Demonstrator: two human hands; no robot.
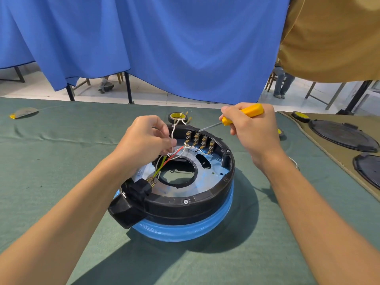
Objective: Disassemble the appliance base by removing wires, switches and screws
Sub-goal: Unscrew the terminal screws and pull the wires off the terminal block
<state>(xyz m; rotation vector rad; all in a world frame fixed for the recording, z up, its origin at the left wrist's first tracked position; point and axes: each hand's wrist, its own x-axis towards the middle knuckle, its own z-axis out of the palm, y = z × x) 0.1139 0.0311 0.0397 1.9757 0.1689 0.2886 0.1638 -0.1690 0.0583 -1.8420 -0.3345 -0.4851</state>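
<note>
Disassembly looks partly done: the appliance base (205,202) on the tabletop (61,161) has switches (200,140) and a rim screw (185,201) left, fingers of the left hand (141,140) pinching white wires (173,128), those of the right hand (253,136) clamped on a screwdriver (248,112).

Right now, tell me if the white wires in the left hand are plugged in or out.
Out at the top: the white wires the left hand pinches end in bare brass terminals above the switch block.
</note>
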